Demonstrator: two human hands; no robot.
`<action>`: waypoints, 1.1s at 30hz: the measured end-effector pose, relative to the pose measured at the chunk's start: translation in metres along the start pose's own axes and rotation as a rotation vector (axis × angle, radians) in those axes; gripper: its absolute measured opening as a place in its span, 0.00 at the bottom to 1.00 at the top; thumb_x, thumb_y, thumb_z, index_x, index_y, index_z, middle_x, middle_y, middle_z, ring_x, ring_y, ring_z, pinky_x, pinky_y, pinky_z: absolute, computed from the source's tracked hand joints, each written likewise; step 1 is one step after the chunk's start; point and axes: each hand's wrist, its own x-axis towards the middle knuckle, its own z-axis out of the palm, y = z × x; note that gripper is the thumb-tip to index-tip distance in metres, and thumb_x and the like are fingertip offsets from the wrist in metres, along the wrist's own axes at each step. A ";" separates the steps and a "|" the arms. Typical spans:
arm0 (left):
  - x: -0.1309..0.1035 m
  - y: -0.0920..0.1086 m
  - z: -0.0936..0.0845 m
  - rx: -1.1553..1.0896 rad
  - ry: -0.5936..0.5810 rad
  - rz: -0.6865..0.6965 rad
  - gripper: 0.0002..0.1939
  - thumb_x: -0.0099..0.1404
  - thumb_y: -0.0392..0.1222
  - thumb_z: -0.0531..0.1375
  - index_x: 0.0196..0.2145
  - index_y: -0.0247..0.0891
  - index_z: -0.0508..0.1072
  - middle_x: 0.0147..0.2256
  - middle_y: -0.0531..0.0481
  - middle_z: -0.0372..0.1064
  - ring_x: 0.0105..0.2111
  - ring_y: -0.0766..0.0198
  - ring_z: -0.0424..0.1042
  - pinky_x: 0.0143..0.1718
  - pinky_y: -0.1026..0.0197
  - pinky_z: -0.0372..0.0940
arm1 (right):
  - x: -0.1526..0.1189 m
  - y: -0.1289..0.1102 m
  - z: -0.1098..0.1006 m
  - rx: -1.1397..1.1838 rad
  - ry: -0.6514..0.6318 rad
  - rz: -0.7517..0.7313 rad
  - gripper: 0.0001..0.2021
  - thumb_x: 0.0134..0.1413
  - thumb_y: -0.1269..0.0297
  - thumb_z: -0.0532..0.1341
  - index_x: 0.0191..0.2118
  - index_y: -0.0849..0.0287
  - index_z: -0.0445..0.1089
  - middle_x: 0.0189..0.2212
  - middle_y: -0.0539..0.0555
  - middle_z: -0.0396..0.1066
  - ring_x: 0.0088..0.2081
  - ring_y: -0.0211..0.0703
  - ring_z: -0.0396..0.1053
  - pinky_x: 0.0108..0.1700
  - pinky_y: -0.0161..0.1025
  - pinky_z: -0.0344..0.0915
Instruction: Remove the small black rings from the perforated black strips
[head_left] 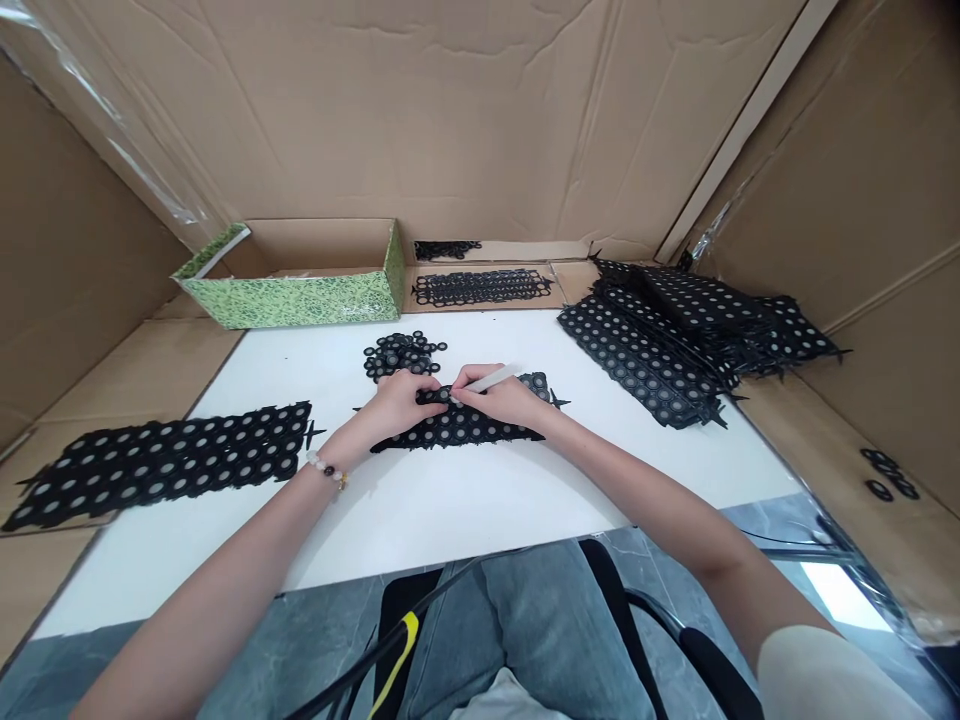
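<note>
On the white table point(465, 510) lies a black sheet point(457, 428) with rows of holes, in front of me. My left hand point(403, 402) rests on its upper left part, thumb and fingers pinched near the edge; whatever lies between them is too small to make out. My right hand point(499, 395) is closed around a thin whitish stick point(493, 378), whose lower end meets the sheet beside my left fingertips. Just behind my left hand sits a heap of small black rings point(401, 354).
Another perforated black strip point(172, 455) lies at the left. A green-sided open box point(300, 300) stands at the back left. Behind the table is a black lattice point(481, 287). Stacked black sheets point(660, 340) fill the back right; a few loose rings point(889, 474) lie far right.
</note>
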 end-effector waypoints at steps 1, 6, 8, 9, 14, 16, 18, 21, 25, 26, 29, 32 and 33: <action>0.000 -0.001 0.001 -0.007 0.000 -0.005 0.13 0.56 0.54 0.62 0.34 0.45 0.80 0.35 0.47 0.79 0.43 0.43 0.70 0.48 0.48 0.58 | 0.000 0.000 0.000 -0.003 0.007 0.006 0.07 0.57 0.63 0.60 0.30 0.59 0.71 0.27 0.49 0.71 0.30 0.37 0.65 0.35 0.35 0.59; 0.002 -0.006 0.006 -0.027 0.044 -0.019 0.12 0.55 0.55 0.63 0.30 0.46 0.79 0.30 0.47 0.75 0.45 0.43 0.66 0.50 0.47 0.56 | 0.001 0.004 0.002 -0.036 0.005 0.030 0.07 0.56 0.63 0.60 0.30 0.59 0.71 0.27 0.48 0.70 0.29 0.37 0.64 0.33 0.35 0.58; 0.003 -0.008 0.008 -0.047 0.037 -0.021 0.12 0.56 0.55 0.62 0.29 0.46 0.79 0.29 0.47 0.73 0.44 0.43 0.67 0.51 0.46 0.56 | 0.001 0.004 0.003 -0.045 0.013 0.031 0.07 0.56 0.62 0.60 0.30 0.59 0.71 0.26 0.48 0.71 0.29 0.37 0.64 0.33 0.35 0.58; 0.003 -0.009 0.009 -0.052 0.035 -0.025 0.12 0.56 0.54 0.62 0.29 0.46 0.80 0.29 0.47 0.73 0.44 0.43 0.67 0.51 0.46 0.55 | 0.001 0.004 0.003 -0.044 0.017 0.030 0.07 0.56 0.62 0.60 0.30 0.59 0.71 0.26 0.48 0.71 0.30 0.37 0.65 0.33 0.35 0.58; 0.004 -0.008 0.007 -0.071 0.024 -0.042 0.13 0.55 0.54 0.62 0.33 0.46 0.80 0.32 0.47 0.76 0.46 0.41 0.69 0.52 0.46 0.56 | 0.001 0.003 0.002 -0.027 0.035 0.023 0.06 0.55 0.64 0.59 0.29 0.59 0.70 0.26 0.48 0.70 0.29 0.38 0.65 0.34 0.35 0.59; 0.004 -0.009 0.006 -0.142 0.009 -0.025 0.14 0.55 0.54 0.63 0.35 0.46 0.80 0.36 0.48 0.78 0.46 0.42 0.70 0.52 0.46 0.59 | 0.001 0.004 0.002 -0.030 0.047 0.016 0.06 0.55 0.64 0.59 0.29 0.59 0.69 0.26 0.48 0.70 0.29 0.38 0.65 0.34 0.35 0.59; 0.005 -0.011 0.006 -0.249 -0.011 -0.002 0.16 0.53 0.55 0.64 0.37 0.45 0.79 0.40 0.49 0.79 0.45 0.45 0.72 0.51 0.48 0.61 | 0.002 0.005 0.002 -0.032 0.054 0.013 0.07 0.55 0.64 0.59 0.29 0.58 0.69 0.25 0.48 0.70 0.29 0.38 0.65 0.35 0.35 0.59; 0.007 -0.015 0.010 -0.387 -0.009 0.003 0.20 0.50 0.56 0.66 0.37 0.43 0.77 0.41 0.48 0.78 0.46 0.47 0.73 0.52 0.50 0.64 | 0.001 0.006 0.003 -0.021 0.054 0.027 0.07 0.55 0.63 0.60 0.29 0.59 0.70 0.26 0.48 0.71 0.29 0.38 0.65 0.35 0.35 0.59; 0.009 -0.019 0.015 -0.468 0.024 -0.027 0.23 0.47 0.55 0.69 0.39 0.41 0.76 0.40 0.48 0.77 0.45 0.49 0.74 0.52 0.49 0.64 | 0.000 0.007 0.003 -0.028 0.051 0.038 0.07 0.56 0.62 0.60 0.29 0.58 0.70 0.27 0.48 0.71 0.29 0.37 0.65 0.34 0.35 0.59; 0.010 -0.020 0.015 -0.488 0.018 -0.027 0.24 0.47 0.54 0.69 0.39 0.41 0.75 0.40 0.48 0.77 0.44 0.50 0.74 0.51 0.50 0.65 | 0.000 0.007 0.004 -0.041 0.051 0.036 0.07 0.56 0.62 0.60 0.29 0.58 0.70 0.27 0.48 0.72 0.29 0.38 0.65 0.34 0.35 0.58; 0.010 -0.018 0.012 -0.556 -0.011 -0.019 0.25 0.46 0.53 0.69 0.41 0.40 0.75 0.41 0.47 0.76 0.42 0.52 0.74 0.50 0.51 0.65 | 0.000 0.010 0.010 -0.125 0.071 -0.008 0.07 0.58 0.63 0.59 0.30 0.58 0.69 0.28 0.49 0.72 0.31 0.38 0.66 0.35 0.36 0.58; 0.010 -0.017 0.006 -0.571 -0.031 -0.023 0.25 0.46 0.52 0.69 0.42 0.40 0.76 0.44 0.46 0.77 0.44 0.52 0.74 0.51 0.50 0.65 | 0.001 0.013 0.017 -0.237 0.102 -0.065 0.06 0.59 0.65 0.58 0.31 0.57 0.69 0.31 0.50 0.73 0.33 0.40 0.67 0.37 0.37 0.59; 0.010 -0.017 0.004 -0.562 -0.036 -0.021 0.25 0.47 0.51 0.69 0.43 0.40 0.77 0.45 0.46 0.77 0.45 0.51 0.74 0.52 0.49 0.65 | 0.002 0.013 0.018 -0.255 0.109 -0.071 0.06 0.59 0.66 0.58 0.32 0.57 0.69 0.31 0.51 0.73 0.34 0.40 0.67 0.38 0.37 0.59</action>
